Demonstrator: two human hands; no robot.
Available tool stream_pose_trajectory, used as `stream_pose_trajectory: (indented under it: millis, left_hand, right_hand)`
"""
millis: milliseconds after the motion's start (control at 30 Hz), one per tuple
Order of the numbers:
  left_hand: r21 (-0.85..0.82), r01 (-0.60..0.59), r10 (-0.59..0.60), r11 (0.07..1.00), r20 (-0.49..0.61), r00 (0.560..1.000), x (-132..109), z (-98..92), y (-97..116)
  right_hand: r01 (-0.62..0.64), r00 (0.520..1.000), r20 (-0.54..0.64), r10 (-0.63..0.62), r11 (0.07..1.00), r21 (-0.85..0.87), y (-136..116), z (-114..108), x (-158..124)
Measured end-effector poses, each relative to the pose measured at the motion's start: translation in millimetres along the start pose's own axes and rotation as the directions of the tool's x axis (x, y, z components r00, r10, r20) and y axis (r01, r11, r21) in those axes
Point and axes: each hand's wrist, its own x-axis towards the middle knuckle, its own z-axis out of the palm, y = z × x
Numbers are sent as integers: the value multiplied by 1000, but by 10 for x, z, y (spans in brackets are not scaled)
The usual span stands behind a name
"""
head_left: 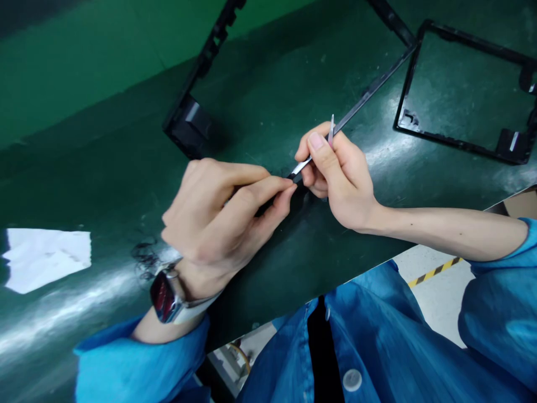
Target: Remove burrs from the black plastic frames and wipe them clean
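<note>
A large black plastic frame [356,107] is held over the green table, one long bar running up right from my hands. My left hand [229,210], with a watch on its wrist, is closed, thumb and fingers pinched at the frame's near corner. My right hand [342,176] is closed around a slim metal blade [301,166] and lies against the same bar. The blade's flat silver end touches or nearly touches the frame beside my left fingertips; its narrow tip sticks up past my right thumb. My fingers hide its middle and the frame's corner.
Another black frame [465,150] lies at the right. Thin curly black shavings [145,257] are by my left wrist, and a torn white paper [48,257] is at the left. The green table's [260,302] near edge runs in front of my blue jacket.
</note>
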Motion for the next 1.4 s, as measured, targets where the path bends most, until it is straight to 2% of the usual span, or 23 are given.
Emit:
stream_pose_trajectory:
  millis: [133,267,467,633,900,1033,1100,1200,1400]
  left_hand:
    - [9,86,-86,996,50,995,25,-7,-9]
    - [-82,158,-152,984,76,985,78,-30,-15]
    - [-206,174,-164,963,64,984,119,-9,12]
    - [-285,217,-207,934,63,976,99,39,36]
    - [-342,287,-277,895,79,958,58,56,19]
    - [-380,338,-325,861,99,940,20,43,-1]
    - [-385,364,-347,848,117,931,12,26,-5]
    - [-370,394,-364,841,150,919,57,-34,7]
    - [-218,447,-375,868,302,876,262,-289,78]
  right_hand:
    - [41,999,-35,-37,991,127,12,41,34]
    - [20,998,-69,-9,987,159,4,87,75]
    - [3,999,-51,2,994,109,-19,81,71]
    - [13,999,-42,-8,992,129,-33,65,38]
    - [25,1000,-8,-25,999,26,-12,28,42]
    - [-26,999,-18,26,1000,14,-30,31,32]
    - [-31,999,-16,32,999,39,-37,37,19]
    - [28,999,-24,-25,995,93,-19,39,13]
    - [70,997,-23,-69,994,81,39,23,26]
